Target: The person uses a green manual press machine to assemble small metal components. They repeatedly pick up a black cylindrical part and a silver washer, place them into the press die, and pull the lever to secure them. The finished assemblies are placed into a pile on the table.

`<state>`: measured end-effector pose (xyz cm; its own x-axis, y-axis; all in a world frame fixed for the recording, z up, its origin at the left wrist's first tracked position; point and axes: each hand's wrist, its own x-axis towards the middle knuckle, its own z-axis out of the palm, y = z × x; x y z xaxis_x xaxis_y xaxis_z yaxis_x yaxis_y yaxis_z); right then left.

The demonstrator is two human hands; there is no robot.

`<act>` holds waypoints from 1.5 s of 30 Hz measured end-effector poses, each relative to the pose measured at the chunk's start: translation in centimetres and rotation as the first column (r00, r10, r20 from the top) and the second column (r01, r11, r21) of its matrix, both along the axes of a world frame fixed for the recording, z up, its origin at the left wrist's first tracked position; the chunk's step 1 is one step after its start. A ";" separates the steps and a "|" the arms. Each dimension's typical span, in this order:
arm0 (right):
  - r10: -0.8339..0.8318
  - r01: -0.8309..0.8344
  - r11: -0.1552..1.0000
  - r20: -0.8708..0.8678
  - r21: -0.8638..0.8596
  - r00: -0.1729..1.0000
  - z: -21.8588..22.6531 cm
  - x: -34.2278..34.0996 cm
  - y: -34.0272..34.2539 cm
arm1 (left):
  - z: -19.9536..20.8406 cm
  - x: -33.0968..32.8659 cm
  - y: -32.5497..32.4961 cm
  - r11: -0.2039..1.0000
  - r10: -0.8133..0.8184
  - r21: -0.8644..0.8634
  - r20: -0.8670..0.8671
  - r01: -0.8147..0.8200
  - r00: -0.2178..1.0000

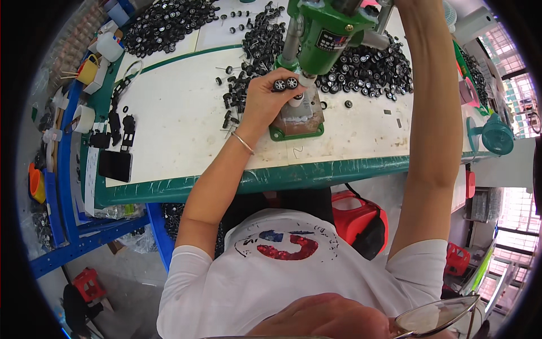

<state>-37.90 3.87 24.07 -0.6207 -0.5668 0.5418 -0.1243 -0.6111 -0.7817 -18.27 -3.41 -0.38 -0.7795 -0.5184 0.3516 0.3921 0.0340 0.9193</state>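
A: Quick one. Main item?

B: Pair of wheels [285, 84], small, black tyres, silvery spoked hubs, side by side with faces toward the camera. Both round, look alike.

A: Where?

B: At the fingertips of the left hand [265, 103], above the base plate [299, 123] of a green press [326, 39], just beside its ram [306, 79].

A: Left fingers?

B: Narrow, thumb and fingers closed on the wheels. Exact grip is hard to read; the wheels cover part of the fingers.

A: Right?

B: Right forearm [433, 107] runs up past the press and out at the top edge. Hand cut off, so can't tell if the fingers are wide, narrow or holding something. Nearest thing is the upper part of the press.

A: Other hidden bits?

B: Backs of the wheels don't show, so can't tell whether an axle joins them. Ram tip is partly behind the fingers; touching or not, can't say. Pale post [296, 101] on the plate, half covered by the hand. Top of the press is cropped too.

A: Around it?

B: Wheel heap [370, 73] right of the press, partly behind it and the forearm; single pieces blur together. Axled wheels [262, 42] piled to the left, thin metal rods poking out. One loose wheel [348, 104] and a black ring [323, 105] near the plate, on the white tabletop [186, 107].
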 end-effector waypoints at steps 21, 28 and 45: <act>-0.450 0.225 0.828 -0.372 -0.513 0.812 -3.0 9.7 5.6 | 0.1 0.4 0.5 0.999 0.029 -0.021 0.089 -0.027 0.996; -0.273 0.196 0.941 -0.278 -0.275 0.921 -1.4 7.2 4.1 | 1.6 1.1 0.3 0.996 -0.061 0.076 0.274 0.042 0.960; -0.306 0.507 0.692 -0.428 0.514 0.851 -14.1 0.1 9.7 | 0.1 13.0 -3.7 0.921 0.286 -0.384 0.550 -0.066 0.785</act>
<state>-37.81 13.52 9.99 -0.7402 -0.5565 0.3774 -0.5242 0.1261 -0.8422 -5.24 -7.11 -0.27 -0.7944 -0.6065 0.0317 -0.2606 0.3875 0.8843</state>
